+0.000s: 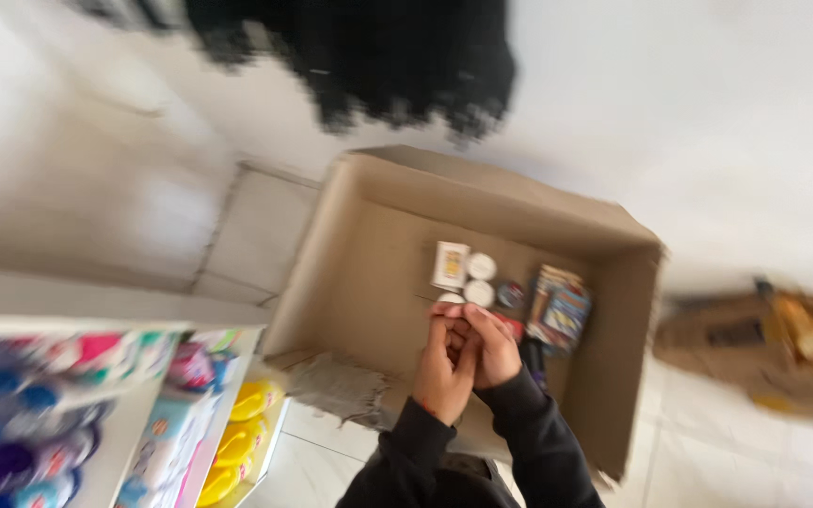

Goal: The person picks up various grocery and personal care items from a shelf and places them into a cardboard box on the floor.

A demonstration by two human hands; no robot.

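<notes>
2 hands (pixel 463 353) clasped together, over open cardboard box (pixel 369 273)

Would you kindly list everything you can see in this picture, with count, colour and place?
cardboard box: one, brown, open, on the floor at centre
small round containers: about three, white, on the box bottom
small packet: one, white and yellow, beside the round containers
colourful packets: a few, multicoloured, right side of the box bottom
shelf unit: one, white, lower left, holding blurred colourful bottles and packages
yellow items: several, on the shelf's right end
second box: one, brown, blurred, far right
dark fuzzy shape: one, black, top centre, too blurred to identify
left hand: over the box, fingers against the right hand
right hand: over the box, dark sleeve
</notes>
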